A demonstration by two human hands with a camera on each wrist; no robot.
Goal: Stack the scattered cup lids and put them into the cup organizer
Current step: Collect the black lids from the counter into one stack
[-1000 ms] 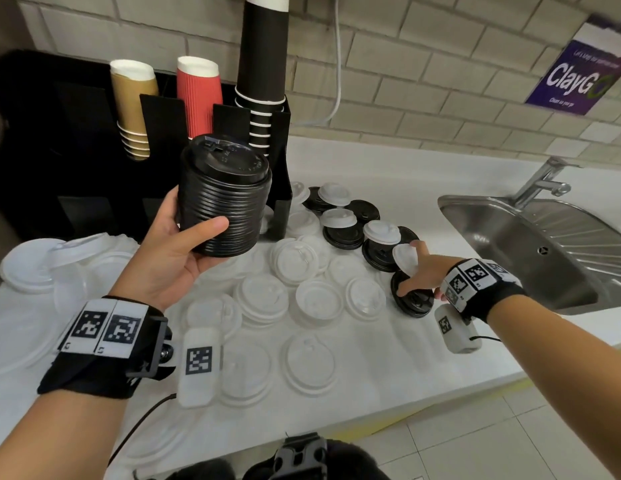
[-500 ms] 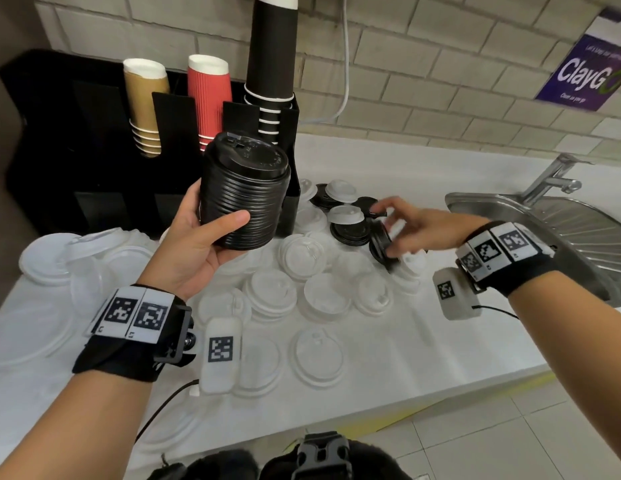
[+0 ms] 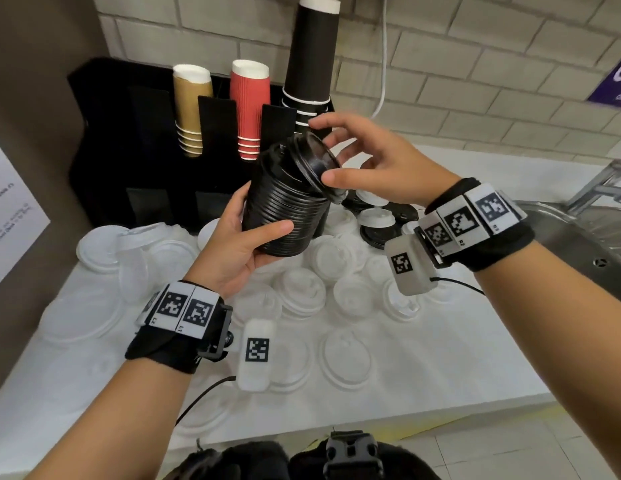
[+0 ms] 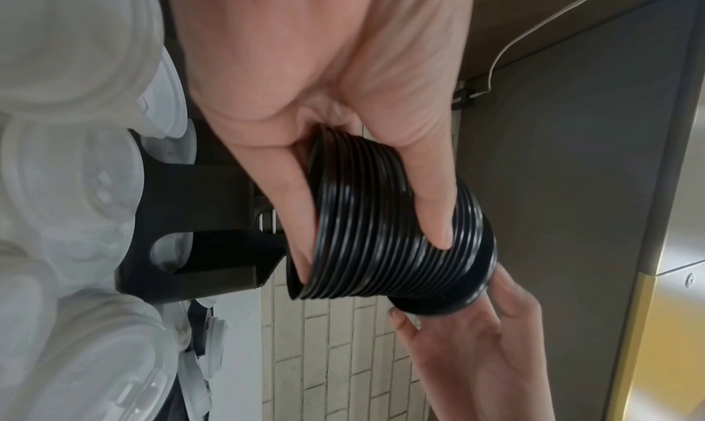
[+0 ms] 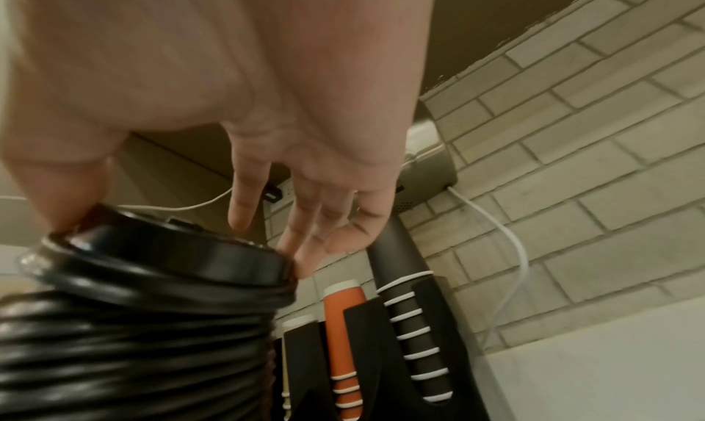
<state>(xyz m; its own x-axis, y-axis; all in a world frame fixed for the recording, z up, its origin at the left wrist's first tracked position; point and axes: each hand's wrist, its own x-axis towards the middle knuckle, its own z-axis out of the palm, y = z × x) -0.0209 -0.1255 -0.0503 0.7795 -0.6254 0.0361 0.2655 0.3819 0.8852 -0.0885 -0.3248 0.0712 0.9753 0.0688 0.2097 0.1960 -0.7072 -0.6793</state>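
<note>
My left hand (image 3: 265,214) grips a tall stack of black lids (image 3: 285,209), tilted to the right above the counter. My right hand (image 3: 322,150) pinches a single black lid (image 3: 314,161) by its rim, thumb on the near side and fingers on the far side. That lid sits askew on the stack's top. The left wrist view shows the stack (image 4: 400,240) in my fingers and the top lid (image 4: 438,305) against my right hand (image 4: 465,346). In the right wrist view the top lid (image 5: 171,258) caps the stack (image 5: 133,352). The black cup organizer (image 3: 129,150) stands behind.
Brown cups (image 3: 191,109), red cups (image 3: 250,105) and a tall black cup stack (image 3: 312,64) fill the organizer's slots. Several white lids (image 3: 302,292) and clear lids (image 3: 104,244) cover the counter (image 3: 458,358). More black lids (image 3: 382,230) lie behind my right wrist. A steel sink (image 3: 579,244) is at the right.
My right hand lifted a black lid from the pile near the sink and carried it left and up onto the stack. My left hand tilted the stack toward it.
</note>
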